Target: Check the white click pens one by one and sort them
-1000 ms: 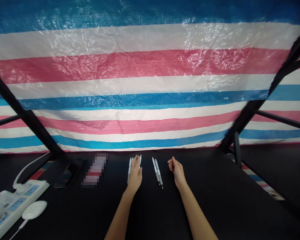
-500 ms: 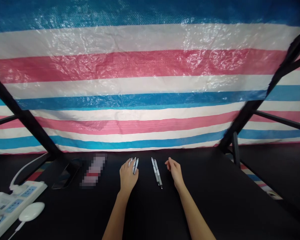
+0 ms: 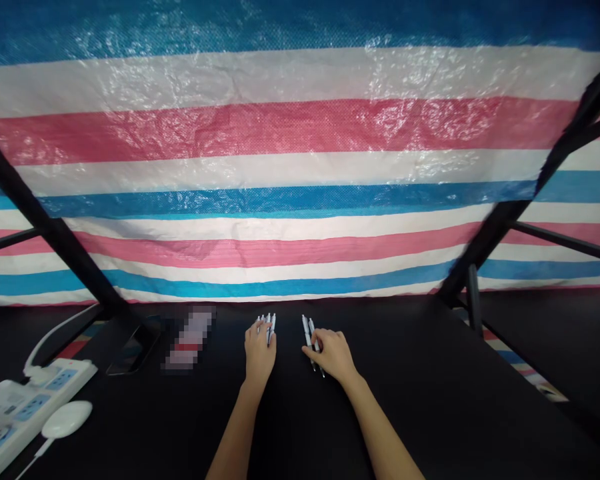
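My left hand (image 3: 260, 350) lies over several white pens (image 3: 273, 321) side by side on the black table. Its fingers bend across them and the thumb presses at their right side, so the lower parts are hidden. To the right, two more white pens with grey grips (image 3: 305, 325) lie nearly parallel, tips toward me. My right hand (image 3: 330, 350) is closed around their middle, thumb on the left and fingers curled over the right pen. Both pens still rest on the table.
On the left lie a dark phone (image 3: 134, 350) and a pixelated pinkish item (image 3: 190, 340). Nearer stand a white power strip (image 3: 35, 407) and a white rounded device with a cable (image 3: 67, 419). Black frame bars (image 3: 485, 247) slant at both sides before a striped tarp (image 3: 300, 253).
My right hand has moved left from beside the two pens onto them. Under my left hand the pens sit closer together, its fingers less spread.
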Tool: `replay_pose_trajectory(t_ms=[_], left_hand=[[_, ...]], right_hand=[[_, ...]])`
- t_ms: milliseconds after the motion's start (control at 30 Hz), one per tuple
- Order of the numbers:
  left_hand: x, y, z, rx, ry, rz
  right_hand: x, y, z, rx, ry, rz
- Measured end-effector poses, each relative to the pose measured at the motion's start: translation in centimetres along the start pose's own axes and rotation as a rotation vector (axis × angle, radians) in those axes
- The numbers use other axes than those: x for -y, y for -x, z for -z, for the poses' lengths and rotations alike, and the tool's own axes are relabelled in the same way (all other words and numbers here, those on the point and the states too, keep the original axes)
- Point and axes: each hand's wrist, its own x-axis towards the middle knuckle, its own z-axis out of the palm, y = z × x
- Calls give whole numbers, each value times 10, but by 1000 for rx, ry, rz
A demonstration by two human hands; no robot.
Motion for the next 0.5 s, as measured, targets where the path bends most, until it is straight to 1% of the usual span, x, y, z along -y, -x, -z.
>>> replay_pose_trajectory(t_ms=[200,300,400,500], left_hand=[[-5,3,-3,-30,7,17],[-7,3,-1,0,-7,16],[-10,1,5,45,-48,29],[-15,0,12,52,-80,27]], right_hand=[[8,1,-9,-29,87,-56],[14,2,-10,-50,83,-106],[18,2,-6,-70,7,-141],[15,1,-1,-85,-162,-190]])
